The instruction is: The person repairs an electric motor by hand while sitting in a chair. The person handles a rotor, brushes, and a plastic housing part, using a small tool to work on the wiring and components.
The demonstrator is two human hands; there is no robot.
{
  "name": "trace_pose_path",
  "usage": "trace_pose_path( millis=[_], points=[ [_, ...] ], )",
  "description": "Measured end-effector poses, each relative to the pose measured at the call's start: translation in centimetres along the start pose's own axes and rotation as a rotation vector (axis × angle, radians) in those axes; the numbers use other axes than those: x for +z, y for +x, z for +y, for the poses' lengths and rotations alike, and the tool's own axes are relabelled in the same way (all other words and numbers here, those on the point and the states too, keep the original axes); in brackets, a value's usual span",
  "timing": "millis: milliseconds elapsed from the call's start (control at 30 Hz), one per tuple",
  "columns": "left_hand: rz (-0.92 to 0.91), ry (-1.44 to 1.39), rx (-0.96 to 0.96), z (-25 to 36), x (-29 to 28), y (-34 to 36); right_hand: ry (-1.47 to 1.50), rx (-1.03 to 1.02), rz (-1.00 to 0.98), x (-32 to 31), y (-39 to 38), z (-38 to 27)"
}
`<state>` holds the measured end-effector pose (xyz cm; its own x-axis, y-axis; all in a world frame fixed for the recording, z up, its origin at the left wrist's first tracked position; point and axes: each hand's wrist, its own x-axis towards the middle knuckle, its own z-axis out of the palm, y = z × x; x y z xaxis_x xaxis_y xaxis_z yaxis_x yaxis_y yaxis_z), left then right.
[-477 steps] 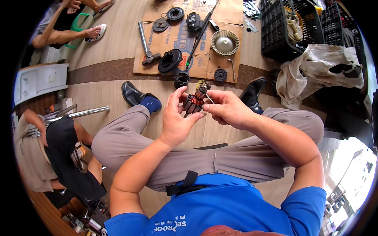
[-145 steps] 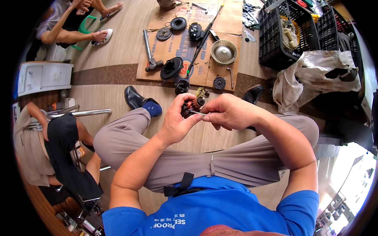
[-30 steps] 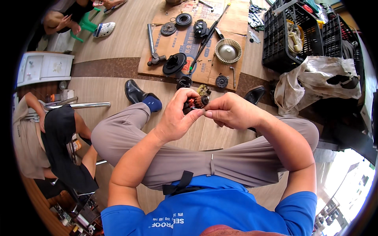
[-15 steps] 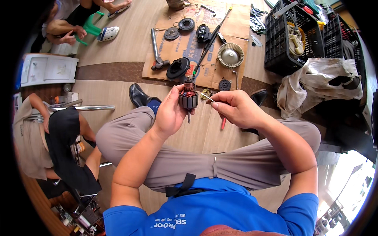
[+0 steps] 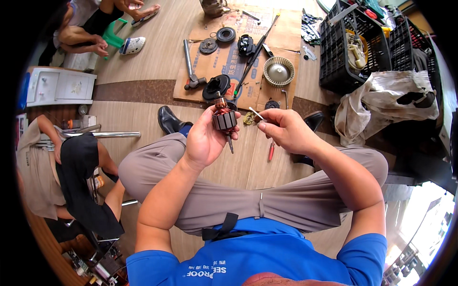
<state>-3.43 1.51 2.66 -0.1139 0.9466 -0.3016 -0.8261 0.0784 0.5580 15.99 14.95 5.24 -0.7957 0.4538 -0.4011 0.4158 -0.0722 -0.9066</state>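
Between the thumb and fingers of my left hand [image 5: 206, 136] is a motor armature [image 5: 224, 121], with dark iron laminations, copper windings and a copper commutator at its top. Its shaft slants down past my fingers. My right hand [image 5: 288, 127] pinches a thin pale rod [image 5: 256, 113], which points up and left, apart from the armature. What the rod is I cannot make out. Just beyond its tip lies a small brass-coloured part [image 5: 248, 118]. On the floor below my right hand is a red-handled tool [image 5: 271, 152], its upper end partly hidden.
Flattened cardboard [image 5: 210, 66] ahead bears a hammer [image 5: 192, 69], a black round housing [image 5: 216, 87], a fan wheel [image 5: 279, 71], a black cable [image 5: 253, 59] and other parts. Black crates [image 5: 350, 52] and a stained cloth sack [image 5: 381, 107] stand right. Other people sit at the left.
The armature has tilted, its commutator end shifting left and its shaft slightly right. The pale rod has shifted a little right, away from the armature.
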Motion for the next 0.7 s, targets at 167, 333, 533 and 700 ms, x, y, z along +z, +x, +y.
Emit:
trace_pose_path(
  millis=[167, 333, 533, 700],
  points=[
    [0.034, 0.003, -0.001, 0.6, 0.1, -0.3, 0.151, 0.108, 0.089, -0.7, 1.5, 1.0],
    [0.040, -0.021, 0.009, 0.9, 0.4, -0.4, 0.107, 0.178, 0.195, -1.8, 4.4, 5.2],
    [0.101, -0.030, 0.130, 2.8, 0.9, -0.7, -0.321, 0.560, 0.254, -3.0, 6.0, 16.9],
    [0.090, -0.063, 0.221, 5.0, 1.9, -0.6, -0.781, 0.502, 0.118, -2.8, 8.5, 27.3]
  ],
)
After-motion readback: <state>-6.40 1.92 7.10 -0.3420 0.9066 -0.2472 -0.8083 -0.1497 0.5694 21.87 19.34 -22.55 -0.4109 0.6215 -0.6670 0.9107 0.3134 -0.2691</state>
